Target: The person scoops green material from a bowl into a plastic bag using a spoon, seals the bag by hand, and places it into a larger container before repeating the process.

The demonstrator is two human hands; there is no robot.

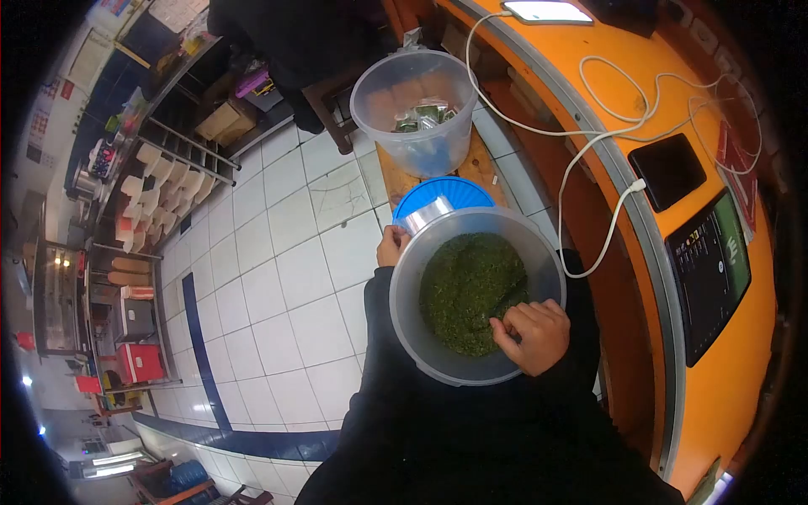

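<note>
A translucent plastic bucket [406, 324] sits at my lap, with finely chopped green mixture [463, 286] inside. My right hand [534, 337] is closed over its right side, around what looks like a dark spoon-like utensil [510, 300]; most of that is hidden by the hand and the mixture. At the bucket's far left rim, my left hand [393, 246] is closed at the edge of a clear plastic bag [427, 215]. The bag lies over a round blue lid [459, 192] just beyond the bucket.
A second translucent bucket [379, 101] holding small filled packets [425, 116] stands on a wooden bench [484, 156]. On the right, an orange counter [623, 93] carries phones, a tablet [709, 273] and a white cable [572, 160] hanging near my right side. A person in dark clothes [295, 42] stands ahead.
</note>
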